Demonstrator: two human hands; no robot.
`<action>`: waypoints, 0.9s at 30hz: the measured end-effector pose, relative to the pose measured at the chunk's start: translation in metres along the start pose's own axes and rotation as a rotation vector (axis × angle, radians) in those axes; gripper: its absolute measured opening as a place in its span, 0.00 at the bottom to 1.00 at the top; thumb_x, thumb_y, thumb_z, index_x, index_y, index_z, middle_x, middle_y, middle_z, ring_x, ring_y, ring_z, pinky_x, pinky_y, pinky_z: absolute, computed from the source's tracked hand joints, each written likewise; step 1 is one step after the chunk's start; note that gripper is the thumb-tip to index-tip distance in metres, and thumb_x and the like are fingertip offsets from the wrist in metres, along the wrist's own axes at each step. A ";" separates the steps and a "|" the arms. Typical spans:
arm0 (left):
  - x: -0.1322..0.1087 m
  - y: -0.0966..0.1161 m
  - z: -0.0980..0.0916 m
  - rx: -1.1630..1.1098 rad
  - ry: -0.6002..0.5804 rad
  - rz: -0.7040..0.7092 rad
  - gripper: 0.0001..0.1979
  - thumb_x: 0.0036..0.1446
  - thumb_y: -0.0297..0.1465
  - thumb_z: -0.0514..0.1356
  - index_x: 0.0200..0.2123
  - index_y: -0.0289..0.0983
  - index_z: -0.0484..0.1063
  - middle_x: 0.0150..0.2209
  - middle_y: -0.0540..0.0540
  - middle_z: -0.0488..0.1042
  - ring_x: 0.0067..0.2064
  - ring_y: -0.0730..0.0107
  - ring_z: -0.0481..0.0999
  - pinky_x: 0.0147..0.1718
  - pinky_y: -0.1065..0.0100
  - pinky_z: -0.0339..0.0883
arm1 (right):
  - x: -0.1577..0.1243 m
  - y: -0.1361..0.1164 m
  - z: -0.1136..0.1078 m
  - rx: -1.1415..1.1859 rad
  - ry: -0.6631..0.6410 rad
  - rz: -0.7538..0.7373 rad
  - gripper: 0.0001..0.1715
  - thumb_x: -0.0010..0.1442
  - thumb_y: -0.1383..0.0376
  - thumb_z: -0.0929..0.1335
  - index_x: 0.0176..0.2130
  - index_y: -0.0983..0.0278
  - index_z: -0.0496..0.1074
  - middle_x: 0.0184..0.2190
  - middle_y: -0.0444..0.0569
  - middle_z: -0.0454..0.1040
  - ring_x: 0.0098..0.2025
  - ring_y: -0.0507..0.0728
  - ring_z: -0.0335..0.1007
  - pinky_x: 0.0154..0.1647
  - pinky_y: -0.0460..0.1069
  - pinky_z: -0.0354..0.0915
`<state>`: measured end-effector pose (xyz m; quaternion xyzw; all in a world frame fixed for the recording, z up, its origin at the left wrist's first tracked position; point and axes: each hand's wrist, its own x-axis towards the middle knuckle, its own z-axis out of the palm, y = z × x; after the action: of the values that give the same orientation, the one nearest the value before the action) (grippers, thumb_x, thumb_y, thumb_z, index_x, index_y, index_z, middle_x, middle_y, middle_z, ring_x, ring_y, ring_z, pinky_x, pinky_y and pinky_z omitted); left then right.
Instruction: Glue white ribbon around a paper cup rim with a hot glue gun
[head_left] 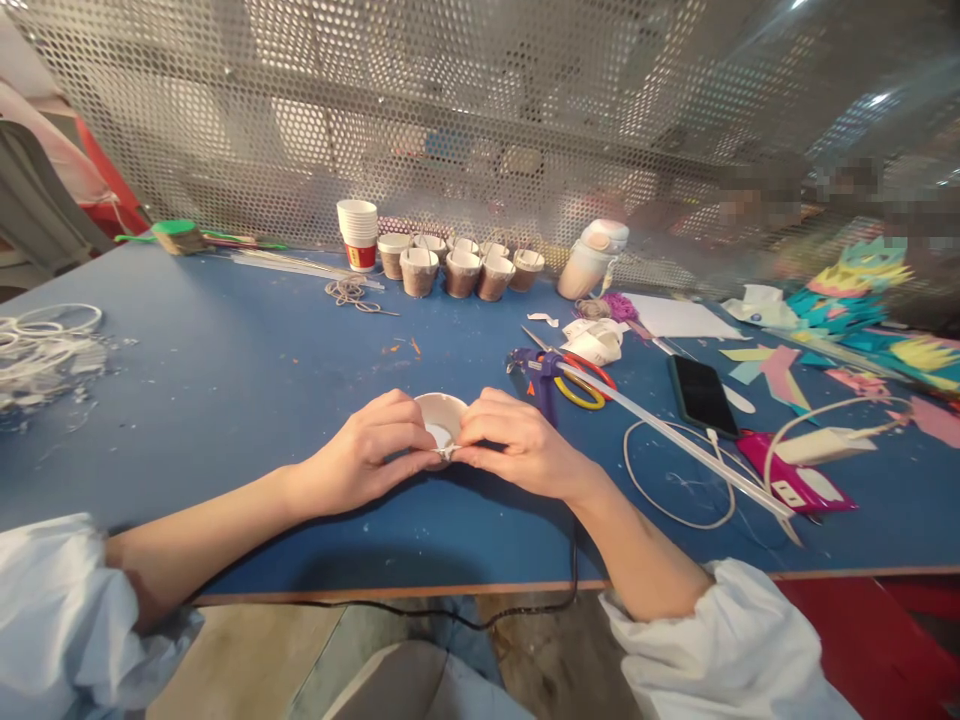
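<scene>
On the left of the blue table (247,420) lies a loose heap of white cord (52,335), with a green-topped brown object (178,237) farther back. Next, near the perforated screen (292,130), a stack of paper cups (358,235) stands upright behind a tangle of twine (352,293). The left hand (386,440) grasps the left side of a pale cup (442,408), which sits mouth up near the table's front edge; behind it is a cluster of brown-wrapped cups (463,273). The right hand (517,440) grasps the cup's other side, both thumbs close together at the near rim; a small whitish bit between the fingertips is too small to make out. Just beyond that hand are a glue gun (546,378) and scissors (586,398), then a long translucent rod (675,437), a dark phone (703,395) and a pink packet (821,487).
</scene>
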<state>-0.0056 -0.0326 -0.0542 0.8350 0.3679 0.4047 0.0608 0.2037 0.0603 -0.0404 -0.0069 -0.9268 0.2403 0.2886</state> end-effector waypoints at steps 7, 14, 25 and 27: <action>0.004 0.008 0.001 0.103 -0.012 -0.007 0.08 0.63 0.28 0.57 0.36 0.34 0.76 0.28 0.47 0.69 0.33 0.70 0.66 0.34 0.68 0.66 | -0.001 -0.003 0.003 -0.031 0.013 0.021 0.08 0.65 0.67 0.67 0.32 0.64 0.71 0.29 0.47 0.73 0.33 0.53 0.64 0.38 0.51 0.61; 0.003 0.008 0.005 0.101 0.010 -0.034 0.06 0.62 0.26 0.57 0.41 0.34 0.73 0.32 0.46 0.73 0.35 0.69 0.68 0.36 0.67 0.65 | -0.001 -0.005 -0.002 0.037 -0.003 0.089 0.03 0.61 0.67 0.70 0.38 0.64 0.72 0.34 0.48 0.74 0.39 0.55 0.66 0.42 0.52 0.65; 0.002 0.005 0.010 -0.032 0.072 -0.075 0.02 0.60 0.26 0.59 0.35 0.37 0.72 0.29 0.48 0.76 0.39 0.68 0.72 0.38 0.68 0.69 | 0.000 -0.006 0.010 -0.029 0.112 0.091 0.09 0.64 0.70 0.67 0.30 0.63 0.68 0.27 0.45 0.72 0.32 0.53 0.62 0.38 0.51 0.61; 0.002 0.006 0.010 -0.018 0.082 -0.077 0.02 0.60 0.26 0.59 0.35 0.37 0.72 0.29 0.48 0.76 0.39 0.67 0.72 0.38 0.68 0.69 | 0.001 -0.007 0.011 -0.037 0.126 0.089 0.09 0.63 0.70 0.67 0.30 0.63 0.68 0.26 0.45 0.72 0.31 0.53 0.62 0.38 0.51 0.61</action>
<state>0.0060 -0.0333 -0.0573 0.8022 0.3984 0.4393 0.0684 0.1982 0.0489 -0.0446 -0.0683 -0.9099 0.2349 0.3350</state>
